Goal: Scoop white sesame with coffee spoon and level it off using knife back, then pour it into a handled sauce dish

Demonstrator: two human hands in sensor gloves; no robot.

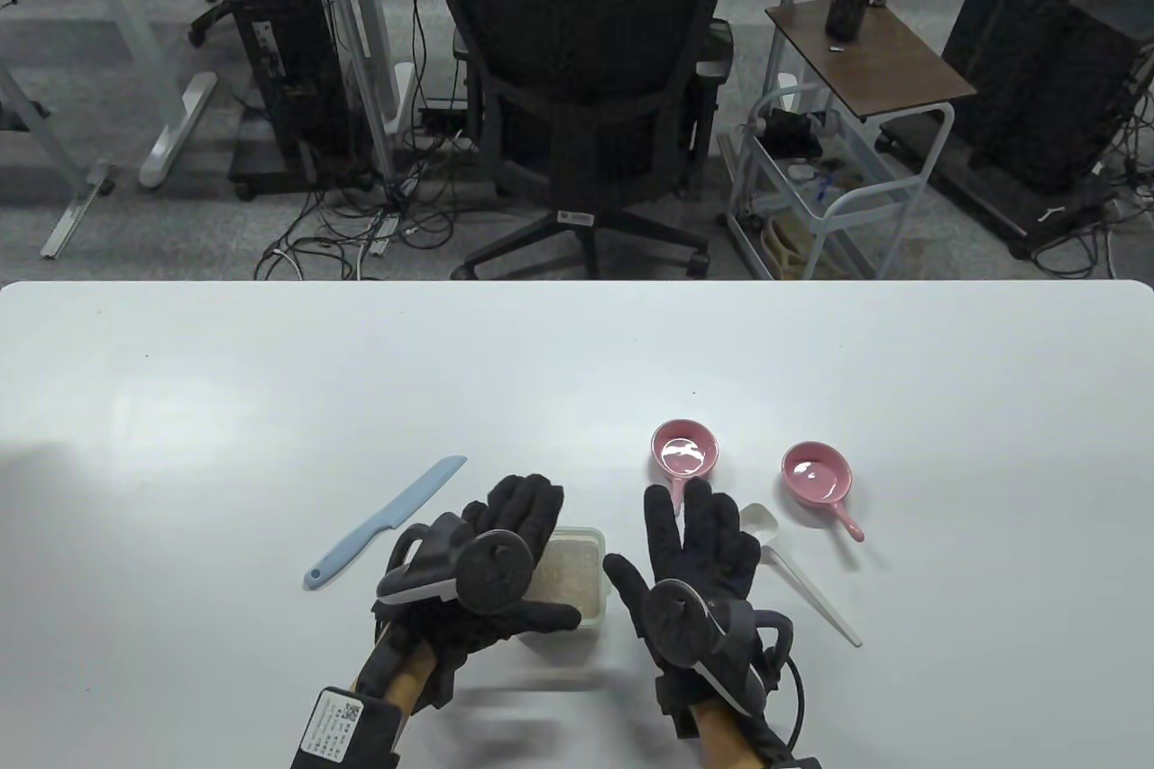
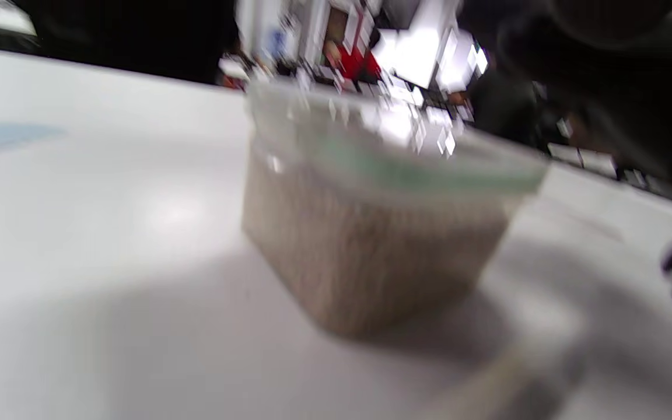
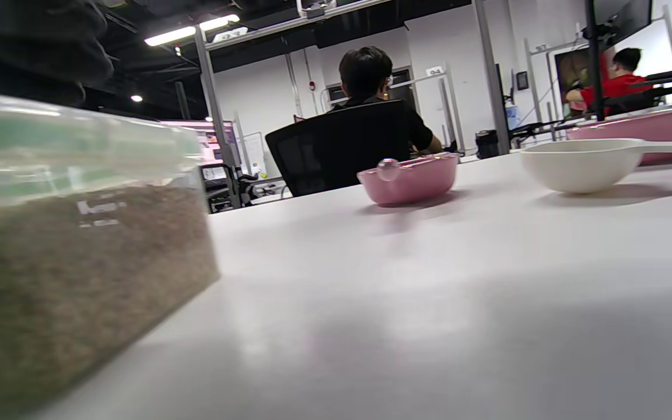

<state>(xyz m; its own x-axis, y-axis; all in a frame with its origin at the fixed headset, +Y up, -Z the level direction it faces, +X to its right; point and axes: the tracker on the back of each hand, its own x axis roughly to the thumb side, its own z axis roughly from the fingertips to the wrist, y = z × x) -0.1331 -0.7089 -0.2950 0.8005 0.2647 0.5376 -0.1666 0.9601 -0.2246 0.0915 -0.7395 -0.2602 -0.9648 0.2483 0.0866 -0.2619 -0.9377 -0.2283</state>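
A clear plastic box of white sesame point(image 1: 577, 575) stands near the table's front edge, also seen blurred in the left wrist view point(image 2: 382, 221) and at the left of the right wrist view point(image 3: 67, 262). My left hand point(image 1: 527, 553) lies over it, fingers curled at the far rim and thumb along the near side, holding the box. My right hand point(image 1: 694, 553) rests flat just right of the box, fingers spread, holding nothing. The white coffee spoon point(image 1: 798, 575) point(image 3: 575, 166) lies right of that hand. A light blue knife point(image 1: 388, 521) lies left of the box. Two pink handled dishes point(image 1: 685, 453) point(image 1: 816, 476) sit beyond.
The nearer dish point(image 3: 409, 178) has its handle partly under my right fingertips. Past the table's far edge point(image 1: 577, 287) stand an office chair point(image 1: 586, 111) with a seated person and a small cart point(image 1: 838, 183).
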